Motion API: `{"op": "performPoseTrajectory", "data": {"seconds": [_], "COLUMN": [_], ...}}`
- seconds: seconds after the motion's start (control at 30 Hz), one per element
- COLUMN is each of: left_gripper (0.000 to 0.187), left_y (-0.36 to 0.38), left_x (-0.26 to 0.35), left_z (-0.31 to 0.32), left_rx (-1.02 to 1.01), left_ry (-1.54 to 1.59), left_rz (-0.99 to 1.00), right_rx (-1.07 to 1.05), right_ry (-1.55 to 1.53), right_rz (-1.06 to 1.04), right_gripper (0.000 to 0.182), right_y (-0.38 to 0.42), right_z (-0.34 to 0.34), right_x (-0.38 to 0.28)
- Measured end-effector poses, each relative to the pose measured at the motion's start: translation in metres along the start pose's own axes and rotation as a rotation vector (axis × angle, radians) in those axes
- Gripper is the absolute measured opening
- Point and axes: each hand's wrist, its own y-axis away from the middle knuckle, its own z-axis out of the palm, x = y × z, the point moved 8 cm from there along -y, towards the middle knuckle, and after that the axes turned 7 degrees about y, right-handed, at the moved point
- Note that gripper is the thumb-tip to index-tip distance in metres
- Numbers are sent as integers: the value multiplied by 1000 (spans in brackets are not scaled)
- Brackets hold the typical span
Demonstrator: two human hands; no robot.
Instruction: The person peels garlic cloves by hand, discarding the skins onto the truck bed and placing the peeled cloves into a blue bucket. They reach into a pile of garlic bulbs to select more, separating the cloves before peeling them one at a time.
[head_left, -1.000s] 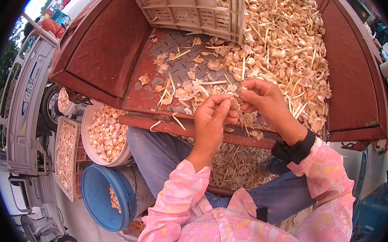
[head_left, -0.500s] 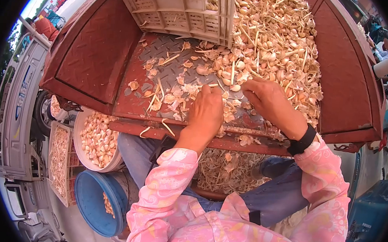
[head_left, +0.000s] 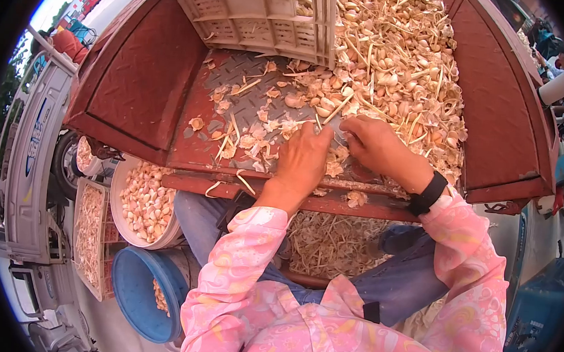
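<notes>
My left hand [head_left: 301, 158] is closed low over the front of a red metal truck bed [head_left: 227, 64]. A pale garlic stem [head_left: 338, 108] rises from its pinched fingertips toward the heap. Close on its right, my right hand [head_left: 388, 154] has its thumb and fingers curled together; whatever they hold is hidden. Just beyond both hands lies a heap of garlic cloves [head_left: 394, 72] mixed with dry stems and skins. Papery garlic skins [head_left: 255, 138] are scattered left of my left hand.
A white plastic crate [head_left: 260, 27] stands tilted at the heap's left. Below left are a white bucket [head_left: 116, 194] of cloves, a blue bucket [head_left: 131, 296] with a few cloves, and a crate [head_left: 96, 274] of garlic pieces. Stems and skins [head_left: 336, 242] lie between my legs.
My right hand has shifted slightly left, nearer my left hand. The stem at my left fingertips pointed sideways before; now one slants up and away. The view has shifted slightly.
</notes>
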Motion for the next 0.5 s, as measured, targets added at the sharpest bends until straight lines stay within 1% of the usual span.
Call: {"op": "performPoseTrajectory", "data": {"seconds": [0.03, 0.13, 0.17, 0.27, 0.33, 0.37, 0.4, 0.5], "left_gripper": [21, 21, 21, 19, 19, 19, 18, 16], "left_y": [-1, -3, -4, -1, 3, 9, 13, 25], "left_x": [0, -7, -9, -4, -23, -29, -25, -18], "left_z": [0, 4, 5, -7, -2, 3, 5, 17], "left_rx": [-30, -88, -104, 0, -54, -80, -120, -165], "left_ry": [-4, -40, -57, 18, 648, 963, 1286, 1795], "left_rz": [-9, -60, -78, -48, -337, -487, -518, -651], "right_rx": [7, -66, -60, -43, -39, 2, 40, 179], "right_ry": [-118, -846, -894, -998, -1015, -1021, -1027, -1031], "right_rz": [3, 266, 247, 220, 246, 242, 234, 168], "right_gripper": [14, 12, 11, 9, 8, 8, 8, 7], "right_y": [2, 12, 14, 20, 25, 26, 26, 20], "right_z": [-3, 16, 16, 15, 14, 10, 5, -8], "right_x": [2, 27, 27, 26, 24, 22, 18, 4]}}
